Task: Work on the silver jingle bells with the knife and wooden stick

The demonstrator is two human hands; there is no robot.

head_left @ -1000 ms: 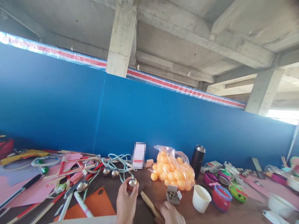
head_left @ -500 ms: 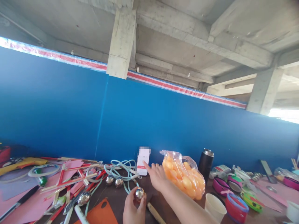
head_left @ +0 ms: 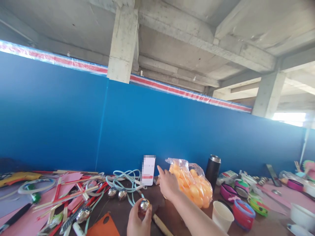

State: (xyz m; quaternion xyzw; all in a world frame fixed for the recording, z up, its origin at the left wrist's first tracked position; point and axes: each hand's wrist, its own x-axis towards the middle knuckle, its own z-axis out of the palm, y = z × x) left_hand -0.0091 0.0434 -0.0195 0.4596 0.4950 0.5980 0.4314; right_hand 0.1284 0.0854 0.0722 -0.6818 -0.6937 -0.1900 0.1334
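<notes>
My left hand, low in the middle, pinches a shiny silver metal ball between thumb and fingers. My right hand reaches in from the lower right with its index finger stretched out and nothing visible in it. Its fingertip is just right of an upright phone with a pale screen and a red bar, apart from it. Two more metal balls, a left one and a right one, lie by a coiled light-blue cord. Just behind my right hand stands a clear bag of orange balls.
A black bottle and a pale cup stand right of the bag, near colourful wristbands. Sticks, pink paper and an orange sheet clutter the left. A blue partition rises behind.
My right index finger has drawn away from the phone's screen to its right side. The left hand still grips the metal ball. The view has shifted slightly right.
</notes>
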